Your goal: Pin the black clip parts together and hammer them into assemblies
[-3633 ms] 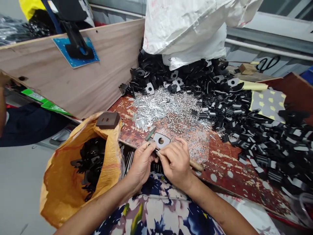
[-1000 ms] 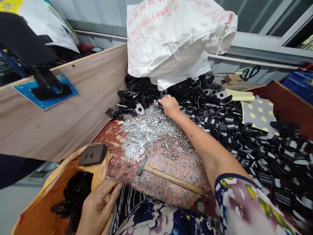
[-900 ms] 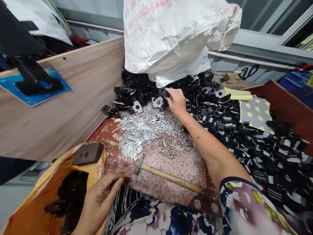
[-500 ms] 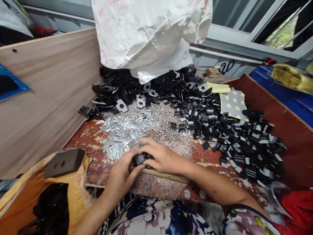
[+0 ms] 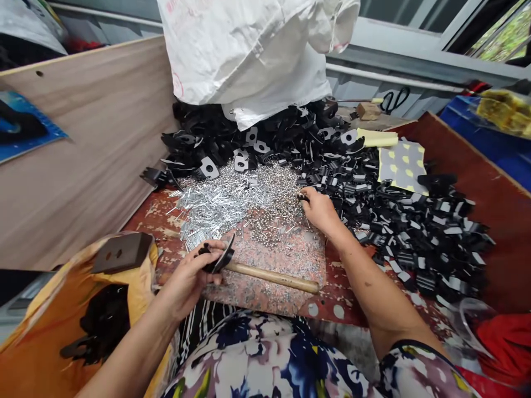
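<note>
The left hand [image 5: 193, 279] grips 1 black plate [image 5: 223, 258] beside the hammer [image 5: 274, 276], the right hand [image 5: 319, 209] curls over the clips [image 5: 398, 221] ahead, its hold impossible to tell, and with the sack [image 5: 41, 342] at the left part-filled and heaps of clips and pins [image 5: 232, 202] loose, most work seems undone.

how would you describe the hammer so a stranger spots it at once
Start at the big white sack at the back and come toward the near edge, past the heap of silver pins. The hammer lies there, by the left hand holding a black clip. Its long pale wooden handle stands out among small black parts.
</note>
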